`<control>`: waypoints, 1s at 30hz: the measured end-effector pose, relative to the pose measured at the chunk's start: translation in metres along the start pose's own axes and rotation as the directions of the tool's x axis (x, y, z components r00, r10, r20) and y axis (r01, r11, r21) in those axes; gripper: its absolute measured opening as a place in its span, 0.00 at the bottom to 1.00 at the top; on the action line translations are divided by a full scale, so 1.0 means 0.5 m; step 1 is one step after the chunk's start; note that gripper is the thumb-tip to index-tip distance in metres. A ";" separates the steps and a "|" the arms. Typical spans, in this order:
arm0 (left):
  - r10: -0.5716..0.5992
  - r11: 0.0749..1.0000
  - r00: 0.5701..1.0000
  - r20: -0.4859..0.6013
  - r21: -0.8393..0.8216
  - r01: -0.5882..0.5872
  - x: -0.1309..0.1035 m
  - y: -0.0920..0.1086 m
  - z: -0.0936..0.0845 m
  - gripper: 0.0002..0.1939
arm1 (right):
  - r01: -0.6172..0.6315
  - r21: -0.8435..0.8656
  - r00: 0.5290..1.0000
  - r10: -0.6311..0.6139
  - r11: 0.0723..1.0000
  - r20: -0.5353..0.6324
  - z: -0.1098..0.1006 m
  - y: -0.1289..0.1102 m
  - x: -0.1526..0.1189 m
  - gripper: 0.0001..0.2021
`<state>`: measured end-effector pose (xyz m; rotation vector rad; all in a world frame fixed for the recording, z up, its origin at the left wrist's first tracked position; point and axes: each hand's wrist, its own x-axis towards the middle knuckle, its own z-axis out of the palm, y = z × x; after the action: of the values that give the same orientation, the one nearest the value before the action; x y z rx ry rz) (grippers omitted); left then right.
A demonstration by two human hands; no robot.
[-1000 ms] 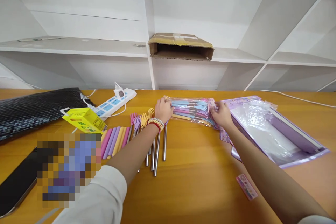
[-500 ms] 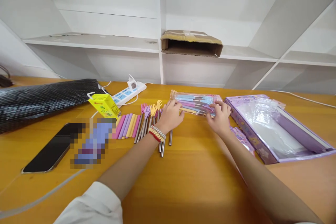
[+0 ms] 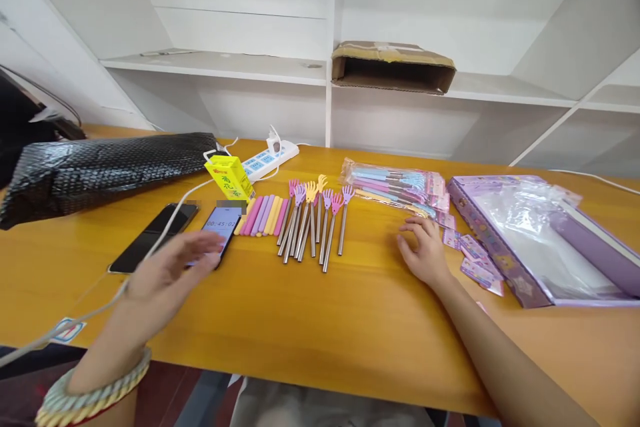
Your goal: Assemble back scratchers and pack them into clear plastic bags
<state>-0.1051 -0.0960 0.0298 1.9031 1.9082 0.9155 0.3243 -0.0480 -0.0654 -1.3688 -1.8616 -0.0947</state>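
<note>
My left hand (image 3: 173, 273), with fingers apart and nothing held, is over the lower part of a lit phone (image 3: 220, 223) showing a timer. Resting on the table beside the plastic-wrapped bundle (image 3: 390, 183), my right hand (image 3: 424, 248) is open and holds nothing. Several metal rods with small coloured claw heads (image 3: 313, 213) lie in the middle. Left of them is a row of pink, purple and yellow sticks (image 3: 264, 215). Small purple cards (image 3: 481, 267) lie right of my right hand.
A purple box (image 3: 525, 280) with clear plastic is at the right. Further left are a yellow carton (image 3: 230, 177), a power strip (image 3: 273, 159), a dark phone (image 3: 153, 240), a white cable and a black bubble-wrapped parcel (image 3: 110, 167). A cardboard box (image 3: 393, 67) sits on the shelf.
My left hand has left the wrapped bundle and moved left to the lit phone. My right hand has let go of the bundle and drawn back towards me. The view has shifted left.
</note>
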 end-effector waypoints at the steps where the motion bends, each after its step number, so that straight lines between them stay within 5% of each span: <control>1: 0.016 0.997 0.973 0.231 -0.081 0.003 -0.014 -0.009 -0.005 0.13 | 0.004 0.003 1.000 -0.004 1.000 0.003 0.001 0.000 -0.001 0.07; 3: 0.003 0.997 0.875 0.484 -0.070 0.035 -0.037 -0.029 -0.012 0.09 | 0.004 0.001 1.000 -0.004 1.000 0.004 0.000 0.002 -0.002 0.07; 4: -0.055 0.998 0.868 0.493 0.015 0.054 -0.043 -0.041 -0.015 0.08 | 0.006 -0.001 1.000 -0.006 1.000 0.004 -0.001 0.003 -0.002 0.06; 7: -0.227 0.904 0.973 0.033 0.378 0.198 -0.036 -0.090 -0.022 0.11 | 0.006 -0.006 1.000 -0.006 1.000 0.007 -0.005 0.007 -0.004 0.06; 9: -0.170 0.789 0.954 -0.247 0.546 0.282 -0.021 -0.126 -0.025 0.19 | 0.001 -0.007 1.000 -0.001 1.000 0.006 -0.007 0.010 -0.005 0.06; 11: -0.166 0.706 0.946 -0.277 0.636 0.311 -0.008 -0.157 -0.027 0.25 | -0.002 -0.007 1.000 0.002 1.000 0.005 -0.008 0.012 -0.006 0.05; 14: -0.202 0.679 0.968 -0.148 0.691 0.248 -0.009 -0.185 -0.026 0.25 | 0.000 -0.010 1.000 0.000 1.000 0.012 -0.012 0.015 -0.006 0.06; 17: -0.100 0.727 0.964 -0.247 0.644 0.240 -0.038 -0.186 -0.021 0.22 | -0.006 -0.024 1.000 0.006 1.000 0.005 -0.018 0.020 -0.007 0.06; 20: 0.076 0.861 0.946 -0.315 0.499 0.097 -0.088 -0.155 -0.002 0.09 | -0.015 -0.038 1.000 0.015 0.999 -0.020 -0.022 0.029 -0.008 0.05; 23: 0.312 0.932 0.949 -0.044 0.207 -0.297 -0.141 -0.086 0.036 0.03 | -0.040 -0.043 0.999 0.039 0.998 -0.021 -0.024 0.038 -0.008 0.05; 26: 0.542 0.831 0.770 0.336 -0.076 -0.551 -0.174 0.012 0.085 0.05 | -0.080 -0.038 0.997 0.080 0.996 -0.005 -0.021 0.045 -0.008 0.05; 30: 0.672 0.723 0.583 0.456 -0.236 -0.649 -0.165 0.139 0.138 0.03 | -0.135 -0.041 0.991 0.135 0.990 0.013 -0.017 0.050 -0.010 0.06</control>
<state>-0.0011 -0.1655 0.0019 2.5552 0.8320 0.4934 0.3500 -0.0455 -0.0724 -1.5230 -1.7831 -0.0524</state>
